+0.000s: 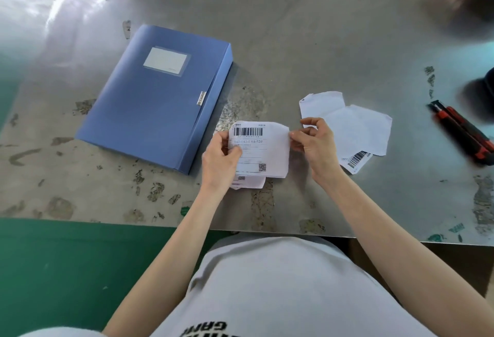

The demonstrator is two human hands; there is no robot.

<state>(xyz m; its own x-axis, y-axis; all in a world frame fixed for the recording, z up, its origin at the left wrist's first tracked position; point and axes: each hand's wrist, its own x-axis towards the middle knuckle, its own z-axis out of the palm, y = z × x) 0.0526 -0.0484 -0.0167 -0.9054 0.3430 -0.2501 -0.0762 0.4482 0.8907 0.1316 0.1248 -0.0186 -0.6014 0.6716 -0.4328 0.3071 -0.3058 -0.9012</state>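
Now | label [263,149] near-square, barcode edge far | left hand [219,161], right hand [316,144] pinch sides

Matt paper labels [263,147], smooth plastic folder [149,101], scuffed metal table [307,29].

1 blue file box [157,96] at 10 o'clock. 1 red-black utility knife [462,133] at 3 o'clock. 3 loose paper sheets [358,128] at 2 o'clock (one barcode-up). Printed labels [264,147] at centre: at least 2 (stacked, exact count unclear).

A blue file box [157,96] lies closed on the worn metal table [294,29]. Loose paper sheets [358,128] lie further right, a red-and-black utility knife [462,133] beyond them.
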